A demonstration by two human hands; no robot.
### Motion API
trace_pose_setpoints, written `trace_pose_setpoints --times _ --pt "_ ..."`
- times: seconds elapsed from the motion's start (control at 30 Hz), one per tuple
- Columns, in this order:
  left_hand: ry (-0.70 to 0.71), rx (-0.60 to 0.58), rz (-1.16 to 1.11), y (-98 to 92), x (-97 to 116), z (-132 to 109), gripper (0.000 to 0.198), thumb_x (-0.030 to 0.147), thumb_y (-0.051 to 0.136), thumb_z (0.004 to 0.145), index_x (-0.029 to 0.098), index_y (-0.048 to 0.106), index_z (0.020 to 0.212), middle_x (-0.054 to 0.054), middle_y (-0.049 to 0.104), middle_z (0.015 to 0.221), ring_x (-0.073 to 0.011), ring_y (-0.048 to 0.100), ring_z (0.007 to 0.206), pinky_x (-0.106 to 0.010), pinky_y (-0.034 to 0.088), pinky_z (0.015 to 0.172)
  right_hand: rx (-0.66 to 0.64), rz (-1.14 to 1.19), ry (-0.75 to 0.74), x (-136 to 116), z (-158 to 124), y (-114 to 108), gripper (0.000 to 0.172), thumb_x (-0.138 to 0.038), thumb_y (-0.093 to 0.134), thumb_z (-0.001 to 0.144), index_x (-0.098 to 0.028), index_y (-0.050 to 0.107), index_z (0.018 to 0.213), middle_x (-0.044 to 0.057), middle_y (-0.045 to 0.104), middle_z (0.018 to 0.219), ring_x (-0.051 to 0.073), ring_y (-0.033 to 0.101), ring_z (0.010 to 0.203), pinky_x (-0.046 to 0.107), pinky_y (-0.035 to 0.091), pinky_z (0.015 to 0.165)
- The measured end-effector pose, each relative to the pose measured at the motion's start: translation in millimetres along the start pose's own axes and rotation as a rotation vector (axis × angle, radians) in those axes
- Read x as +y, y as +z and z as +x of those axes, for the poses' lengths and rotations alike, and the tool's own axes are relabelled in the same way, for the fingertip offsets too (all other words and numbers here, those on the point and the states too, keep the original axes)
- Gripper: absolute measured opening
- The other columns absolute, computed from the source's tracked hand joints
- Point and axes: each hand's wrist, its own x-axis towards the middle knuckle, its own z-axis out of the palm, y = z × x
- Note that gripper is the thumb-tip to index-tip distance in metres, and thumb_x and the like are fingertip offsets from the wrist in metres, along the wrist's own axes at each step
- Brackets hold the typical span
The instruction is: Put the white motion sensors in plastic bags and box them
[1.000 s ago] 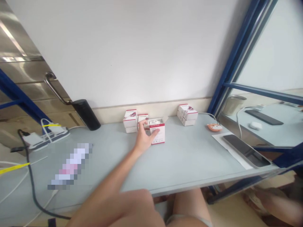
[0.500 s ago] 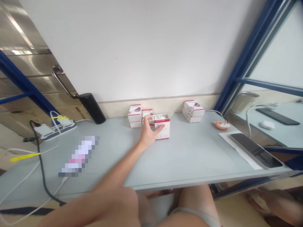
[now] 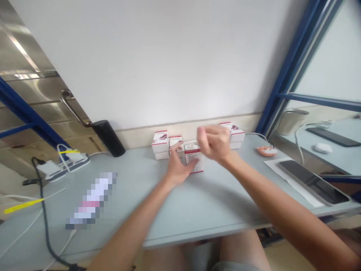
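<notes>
My left hand (image 3: 177, 167) reaches across the grey table (image 3: 220, 203) and grips a small white and red box (image 3: 195, 162) from its left side, thumb in front and fingers behind. The box stands upright near the wall. My right hand (image 3: 214, 143) hovers just above and to the right of that box, its fingers curled and smeared by motion, so I cannot make out anything in them. Similar white and red boxes (image 3: 160, 145) are stacked just left of the held one. More such boxes (image 3: 236, 135) sit behind my right hand.
A black cylinder (image 3: 108, 137) leans at the wall on the left, beside a power strip (image 3: 67, 162) with cables. An orange figure (image 3: 266, 151) and a dark phone (image 3: 313, 181) on white paper lie at the right. Blue frame bars stand at both sides.
My right hand has come into view from the right and now hovers over the box. My left hand keeps its grip on the box, which has stayed in place.
</notes>
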Motion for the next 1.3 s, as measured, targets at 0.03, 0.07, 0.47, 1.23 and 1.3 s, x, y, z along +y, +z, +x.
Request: trace_pose_setpoints --times 0.03,0.07,0.47,1.23,1.3 --pt "0.011 0.007 -0.012 -0.8 2 1 0.074 0.042 0.084 0.083 0.029 0.037 0.138 -0.012 0.057 0.133 -0.0294 0.062 0.126 -0.049 0.056 0.101 0.020 -0.023 -0.002 10 -1 -6 0.063 -0.035 0.041 0.111 -0.022 0.052 0.050 0.001 0.050 0.052 0.014 0.049 0.050 0.036 0.036 0.056" --pt "0.042 0.020 -0.012 -1.5 4 1 0.074 0.039 0.085 0.082 0.028 0.037 0.136 -0.012 0.057 0.135 -0.0300 0.060 0.129 -0.050 0.054 0.104 0.035 -0.057 0.000 20 -5 -11 0.063 -0.032 0.041 0.110 -0.022 0.052 0.049 0.002 0.050 0.051 0.014 0.048 0.049 0.036 0.033 0.055" --pt "0.463 0.140 0.271 -14.4 24 3 0.054 0.012 0.080 0.083 0.031 0.049 0.123 -0.010 0.052 0.128 -0.0264 0.064 0.120 -0.046 0.061 0.097 -0.177 -0.091 -0.110 18 -33 -11 0.015 -0.025 0.067 0.091 -0.028 0.076 0.103 0.009 0.062 0.107 0.028 0.054 0.099 0.048 0.046 0.087" --pt "0.441 0.152 0.409 -26.6 10 14 0.047 0.015 0.081 0.083 0.027 0.053 0.118 -0.012 0.057 0.125 -0.0290 0.064 0.118 -0.045 0.059 0.095 -0.047 -0.289 -0.045 38 -33 -6 0.008 -0.025 0.061 0.104 -0.025 0.066 0.098 0.006 0.076 0.103 0.024 0.064 0.106 0.038 0.045 0.091" --pt "0.417 0.152 0.395 -25.5 8 13 0.047 0.016 0.082 0.083 0.026 0.053 0.118 -0.012 0.056 0.126 -0.0295 0.064 0.119 -0.045 0.059 0.095 -0.099 -0.392 0.128 54 -34 -8 0.013 -0.031 0.060 0.104 -0.024 0.068 0.096 0.006 0.076 0.100 0.026 0.064 0.102 0.040 0.044 0.092"
